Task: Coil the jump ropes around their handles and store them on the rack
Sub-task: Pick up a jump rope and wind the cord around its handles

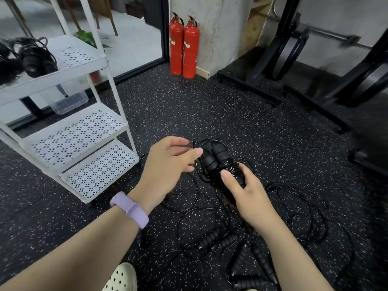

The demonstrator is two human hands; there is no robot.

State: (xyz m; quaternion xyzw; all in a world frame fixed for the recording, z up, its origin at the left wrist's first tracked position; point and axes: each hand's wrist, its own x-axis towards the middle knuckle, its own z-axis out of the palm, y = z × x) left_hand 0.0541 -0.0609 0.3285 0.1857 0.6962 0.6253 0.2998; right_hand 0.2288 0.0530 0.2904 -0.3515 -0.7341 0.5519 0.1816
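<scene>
Handles (218, 162) of jump rope, part-coiled, are clamped in right hand (245, 198); cord (194, 144) is pinched by left hand (165, 164).

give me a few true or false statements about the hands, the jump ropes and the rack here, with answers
1. The right hand grips a pair of black handles with rope wound round them. True.
2. The left hand rests flat on the floor. False: it is raised beside the handles with thin rope in its fingers.
3. Coiled ropes already lie on the top shelf of the white rack. True.
4. All ropes have been picked up. False: loose ropes still lie on the floor.
5. One green fire extinguisher stands by the wall. False: two red extinguishers stand there.
</scene>
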